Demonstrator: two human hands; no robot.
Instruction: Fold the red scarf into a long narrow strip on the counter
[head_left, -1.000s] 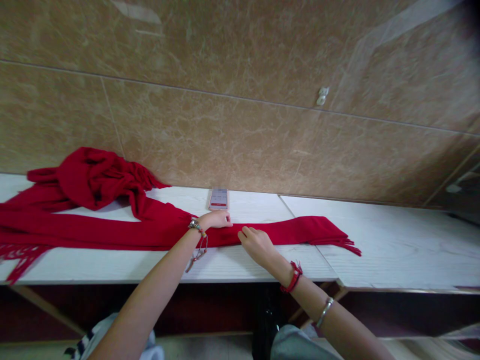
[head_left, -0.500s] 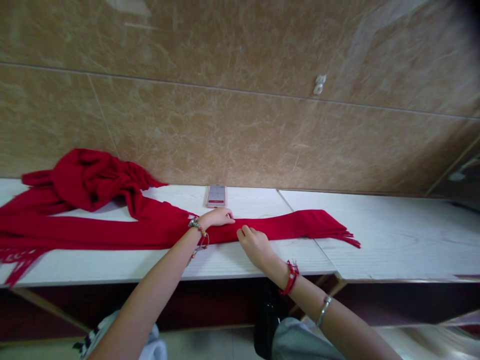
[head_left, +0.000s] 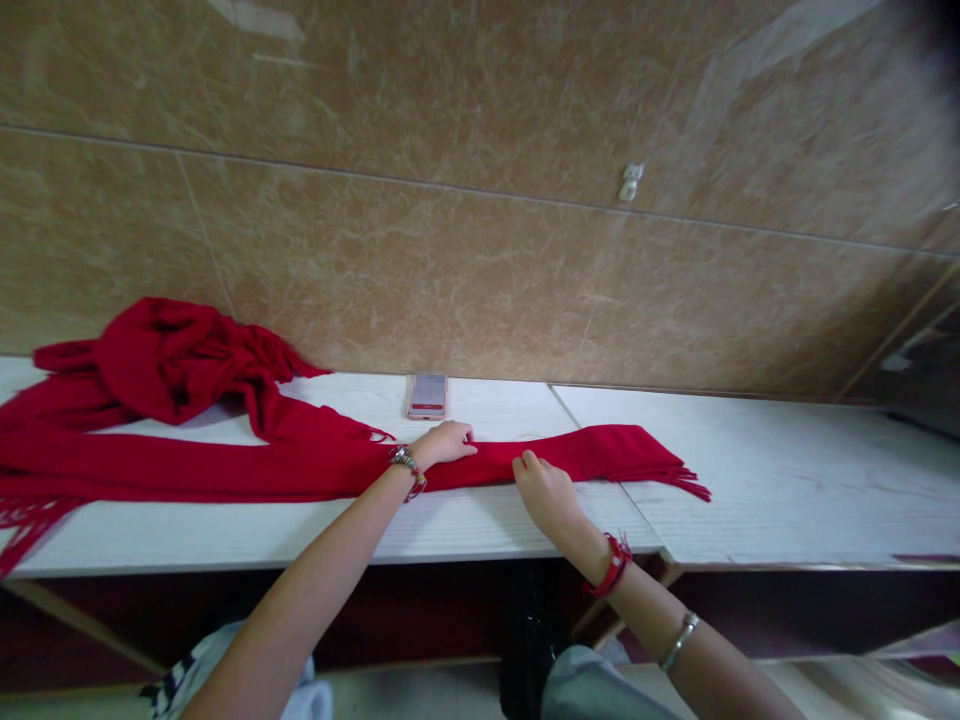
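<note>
A long red scarf (head_left: 210, 468), folded into a narrow strip with fringed ends, stretches along the white surface. My left hand (head_left: 447, 442) rests on its upper edge, with fingers bent and closed on the fabric. At the near edge, a little to the right, my right hand (head_left: 547, 494) has its fingers curled together in a pinch on the cloth. Beyond my right hand the strip lies flat and ends in a fringe. A loose heap of red fabric (head_left: 169, 362) sits at the left; I cannot tell whether it is a separate scarf.
A phone (head_left: 427, 397) lies on the white countertop (head_left: 780, 490) near the wall. The tiled wall (head_left: 420, 270) rises behind and carries a small white hook (head_left: 631, 182). Below the front edge are open dark compartments (head_left: 420, 610).
My right hand has slid to the right along the near edge of the scarf, widening the gap between my hands. My left hand has shifted slightly right, staying on the scarf.
</note>
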